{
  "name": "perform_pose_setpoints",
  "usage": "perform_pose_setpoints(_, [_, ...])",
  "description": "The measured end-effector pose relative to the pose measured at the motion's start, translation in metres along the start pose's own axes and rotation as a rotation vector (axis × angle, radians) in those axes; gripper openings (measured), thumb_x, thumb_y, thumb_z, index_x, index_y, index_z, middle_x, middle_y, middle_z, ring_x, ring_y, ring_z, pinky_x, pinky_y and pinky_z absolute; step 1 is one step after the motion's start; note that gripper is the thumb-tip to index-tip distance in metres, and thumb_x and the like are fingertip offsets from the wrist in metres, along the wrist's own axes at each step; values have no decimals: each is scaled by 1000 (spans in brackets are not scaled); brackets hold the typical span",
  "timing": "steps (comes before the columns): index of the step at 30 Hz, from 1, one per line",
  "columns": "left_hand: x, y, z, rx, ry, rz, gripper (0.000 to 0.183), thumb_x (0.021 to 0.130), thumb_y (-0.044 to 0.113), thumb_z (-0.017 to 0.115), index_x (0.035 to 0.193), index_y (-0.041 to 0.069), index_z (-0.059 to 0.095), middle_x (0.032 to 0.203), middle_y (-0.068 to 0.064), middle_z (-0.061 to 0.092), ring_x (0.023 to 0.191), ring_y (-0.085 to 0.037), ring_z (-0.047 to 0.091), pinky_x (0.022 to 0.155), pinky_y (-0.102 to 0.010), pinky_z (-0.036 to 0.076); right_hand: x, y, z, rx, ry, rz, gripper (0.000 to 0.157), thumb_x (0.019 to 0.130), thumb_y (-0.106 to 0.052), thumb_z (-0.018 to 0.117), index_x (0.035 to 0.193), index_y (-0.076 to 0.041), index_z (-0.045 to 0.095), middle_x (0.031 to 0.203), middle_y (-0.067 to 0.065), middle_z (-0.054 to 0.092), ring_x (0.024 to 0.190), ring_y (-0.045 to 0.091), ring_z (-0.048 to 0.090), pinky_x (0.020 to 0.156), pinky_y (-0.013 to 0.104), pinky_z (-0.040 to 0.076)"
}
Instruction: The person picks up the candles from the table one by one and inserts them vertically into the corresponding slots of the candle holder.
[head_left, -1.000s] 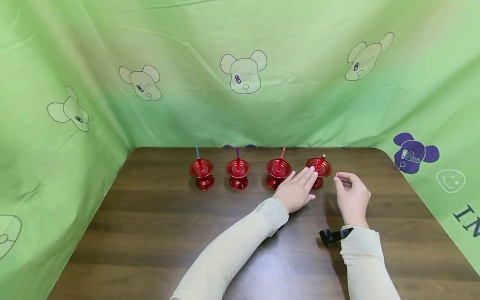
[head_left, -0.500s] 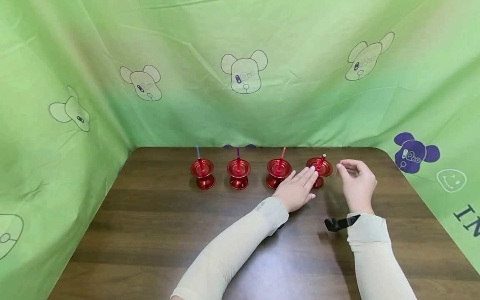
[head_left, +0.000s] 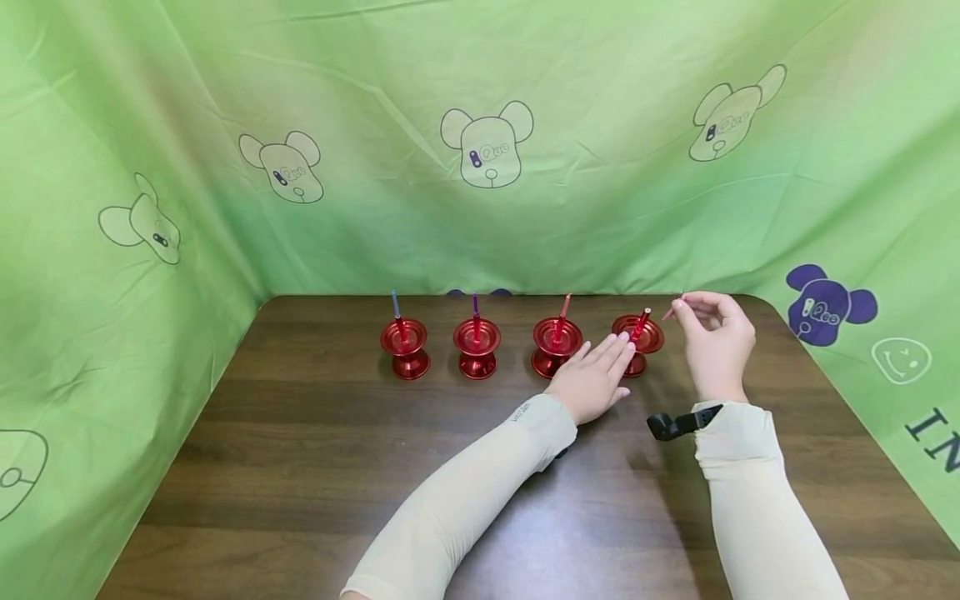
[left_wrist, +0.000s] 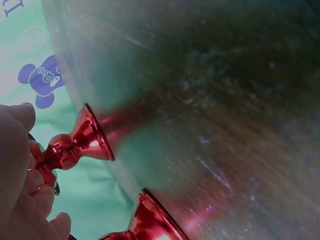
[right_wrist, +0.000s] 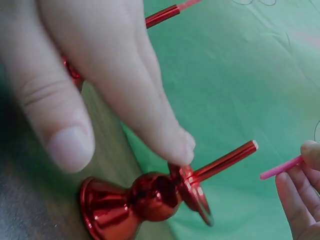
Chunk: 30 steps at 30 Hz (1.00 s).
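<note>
My left hand [head_left: 588, 387] lies with straight fingers against the dish rim of the rightmost red metallic candle holder [head_left: 651, 336]. In the right wrist view, one fingertip presses that rim beside the holder's upright tube [right_wrist: 225, 162], whose pale top end holds no candle. To the right of it, my right hand [head_left: 717, 343] pinches a thin pink candle [right_wrist: 281, 168] between thumb and fingers. The candle slants, its lower end pointing toward the tube top with a gap between them. Part of the holder's stem is hidden behind the left hand in the head view.
Three matching holders stand in a row to the left, bearing a blue candle [head_left: 395, 304], a purple candle [head_left: 475, 305] and a reddish candle [head_left: 566, 307]. The row is near the back of the wooden table [head_left: 315, 467], with a green printed cloth [head_left: 375, 208] hanging behind.
My right hand has moved away from me, to just right of the rightmost holder's top, and the pink candle now shows at its fingertips. The left hand and the holders have stayed put.
</note>
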<state>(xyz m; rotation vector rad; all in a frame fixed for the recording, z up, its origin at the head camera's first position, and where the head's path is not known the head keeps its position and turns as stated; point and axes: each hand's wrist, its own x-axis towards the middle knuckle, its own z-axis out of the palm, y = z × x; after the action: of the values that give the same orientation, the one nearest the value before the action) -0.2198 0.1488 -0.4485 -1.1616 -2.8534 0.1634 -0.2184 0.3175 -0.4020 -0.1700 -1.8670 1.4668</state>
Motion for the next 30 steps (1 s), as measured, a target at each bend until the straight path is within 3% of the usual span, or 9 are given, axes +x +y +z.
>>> perform_pose_setpoints(15, [-1,0,-1,-4,11,-1,70,107,53,38,165,22,14,171,6,7,155,-9,5,123,-32,20,7,-9,11,76,-30,-54,17,88,1,76,102,10,70,84,-9,71,76,4,69,76,13,54])
perform_pose_setpoints(30, [0,1,-1,-3,10,-7,70,107,54,37,165,22,14,171,7,7,155,-8,5,123,-31,19,5,-8,16,-33,-70,-28,17,90,-2,75,104,7,70,83,-16,68,77,0,65,74,10,51])
